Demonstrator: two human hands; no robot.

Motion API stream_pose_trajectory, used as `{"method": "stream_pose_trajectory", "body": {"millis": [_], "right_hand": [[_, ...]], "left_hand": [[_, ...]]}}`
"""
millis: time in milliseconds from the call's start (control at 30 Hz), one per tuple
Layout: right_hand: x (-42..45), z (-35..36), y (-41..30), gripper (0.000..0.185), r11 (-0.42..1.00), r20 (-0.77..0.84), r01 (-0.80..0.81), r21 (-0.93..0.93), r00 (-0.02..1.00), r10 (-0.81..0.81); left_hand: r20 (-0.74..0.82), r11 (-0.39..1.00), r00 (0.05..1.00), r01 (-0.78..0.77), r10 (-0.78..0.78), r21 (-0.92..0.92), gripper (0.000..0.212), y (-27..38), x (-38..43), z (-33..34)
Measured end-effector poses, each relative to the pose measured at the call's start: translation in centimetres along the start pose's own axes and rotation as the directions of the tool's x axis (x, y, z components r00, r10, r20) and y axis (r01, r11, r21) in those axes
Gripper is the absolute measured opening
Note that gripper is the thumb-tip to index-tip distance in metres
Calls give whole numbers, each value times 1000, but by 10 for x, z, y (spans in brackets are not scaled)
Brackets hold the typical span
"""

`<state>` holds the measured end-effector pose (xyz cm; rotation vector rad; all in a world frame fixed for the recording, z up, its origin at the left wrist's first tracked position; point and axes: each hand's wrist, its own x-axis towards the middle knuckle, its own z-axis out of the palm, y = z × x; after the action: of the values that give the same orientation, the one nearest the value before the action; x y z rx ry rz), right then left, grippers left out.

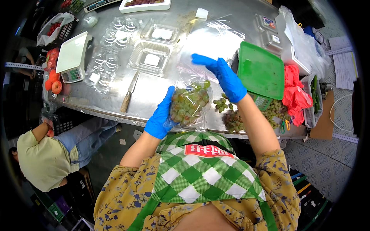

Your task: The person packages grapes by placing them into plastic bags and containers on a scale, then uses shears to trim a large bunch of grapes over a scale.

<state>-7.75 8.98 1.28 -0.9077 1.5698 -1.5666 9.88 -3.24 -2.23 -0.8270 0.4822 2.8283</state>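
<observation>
My left hand [162, 117], in a blue glove, holds the left side of a clear plastic bag of green grapes [189, 105] at the table's near edge. Above and to the right of the bag, my right hand [222, 75], also gloved in blue, is raised with its fingers extended and the thumb apart, holding nothing visible. Behind it lies a stack of clear plastic bags [211, 37]. Loose green grapes [221, 105] and a reddish grape bunch [233, 121] rest on the metal table right of the bag. A knife with a wooden handle [126, 101] lies to the left.
Clear plastic clamshell containers [151, 59] and a white weighing scale [72, 56] stand left. At right are a green lid [261, 70] on a container, a red plastic bag [296, 92] and scissors [286, 125]. Another person [46, 161] bends beside a black crate at the left.
</observation>
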Motion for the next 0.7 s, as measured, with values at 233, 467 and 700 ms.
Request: {"method": "stream_pose_trajectory", "body": {"millis": [233, 467, 700], "right_hand": [[32, 22, 34, 66, 881, 347, -462, -100, 814, 466], [50, 43, 86, 70, 784, 266, -621, 16, 758, 595], [114, 80, 98, 45, 607, 128, 49, -793, 988, 88]], "left_hand": [[-23, 997, 999, -44, 43, -60, 59, 4, -7, -33], [-17, 977, 999, -32, 29, -212, 57, 21, -13, -62], [-128, 918, 981, -180, 143, -354, 52, 43, -25, -97]]}}
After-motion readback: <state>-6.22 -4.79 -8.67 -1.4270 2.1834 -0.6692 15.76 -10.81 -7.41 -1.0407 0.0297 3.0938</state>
